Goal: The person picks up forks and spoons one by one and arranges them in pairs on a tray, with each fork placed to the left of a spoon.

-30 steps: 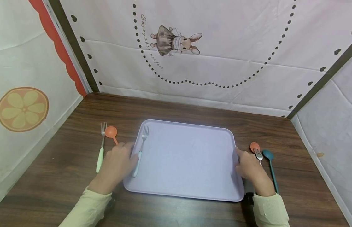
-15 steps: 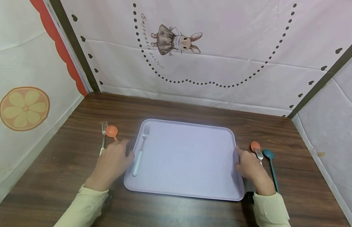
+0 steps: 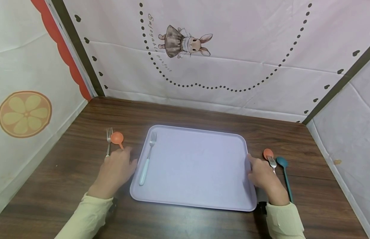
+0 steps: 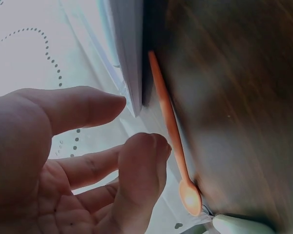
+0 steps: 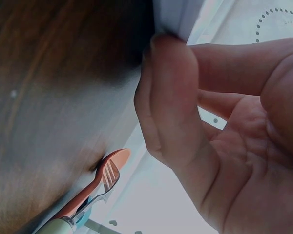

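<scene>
Lavender rectangular tray (image 3: 197, 166): long axis parallels brown wood-grain table (image 3: 185, 114) far edge.
Left hand (image 3: 114, 171): fingers parted, empty; farther from tray than earlier.
Right hand (image 3: 262, 174): pinches tray's right edge.

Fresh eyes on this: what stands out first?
The large pale-lilac rectangular tray in the centre, with a pale-blue-handled metal fork lying along its left side. Then the bright orange round-bowled spoon left of the tray, on the dark wood-grain table. Behind, a grey-skirted rabbit printed sideways on the white backdrop.

Open passage over tray (image 3: 194, 169), right of blue-handled fork (image 3: 146, 164); orange spoon (image 3: 117, 138) in way just beyond left grip (image 3: 114, 171)
</scene>
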Demonstrator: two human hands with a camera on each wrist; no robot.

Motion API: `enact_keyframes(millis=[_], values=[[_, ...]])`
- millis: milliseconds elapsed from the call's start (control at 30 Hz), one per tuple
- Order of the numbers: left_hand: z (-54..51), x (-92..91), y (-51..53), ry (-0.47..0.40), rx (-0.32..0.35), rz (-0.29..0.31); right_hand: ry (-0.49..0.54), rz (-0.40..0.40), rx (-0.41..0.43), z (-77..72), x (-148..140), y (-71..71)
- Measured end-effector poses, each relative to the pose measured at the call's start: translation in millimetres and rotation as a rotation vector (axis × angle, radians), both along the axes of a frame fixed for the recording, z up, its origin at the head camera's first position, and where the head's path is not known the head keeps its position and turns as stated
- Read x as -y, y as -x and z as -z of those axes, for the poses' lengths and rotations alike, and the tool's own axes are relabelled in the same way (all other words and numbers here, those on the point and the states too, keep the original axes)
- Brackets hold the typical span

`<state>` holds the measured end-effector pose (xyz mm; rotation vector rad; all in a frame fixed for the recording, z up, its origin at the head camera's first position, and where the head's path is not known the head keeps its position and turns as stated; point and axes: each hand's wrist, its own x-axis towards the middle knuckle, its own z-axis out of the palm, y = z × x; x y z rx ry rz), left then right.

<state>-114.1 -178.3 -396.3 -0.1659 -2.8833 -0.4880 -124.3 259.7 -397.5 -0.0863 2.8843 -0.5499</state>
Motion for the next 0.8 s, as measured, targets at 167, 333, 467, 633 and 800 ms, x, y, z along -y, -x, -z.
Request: enact_keyframes(millis=[167,333,467,633,800], values=[[0.1,2.1,0.7,0.002,0.017,-0.01,-0.006,-0.001,-0.002,0.3,-0.1,0.3],[0.7,4.7,1.7,0.003,0.049,-0.016,-0.015,-0.007,-0.009,0.5,-0.2,0.5],[3.4,7.4,2.0,-0.006,0.068,-0.024,-0.011,-0.007,-0.003,0.4,-0.1,0.8],[7.8,9.5,3.2,0.005,0.07,-0.024,-0.01,-0.002,0.004,0.0,-0.1,0.7],[9.3,10.1,4.8,0.005,0.115,-0.032,-0.01,-0.005,0.001,-0.5,0.0,0.5]])
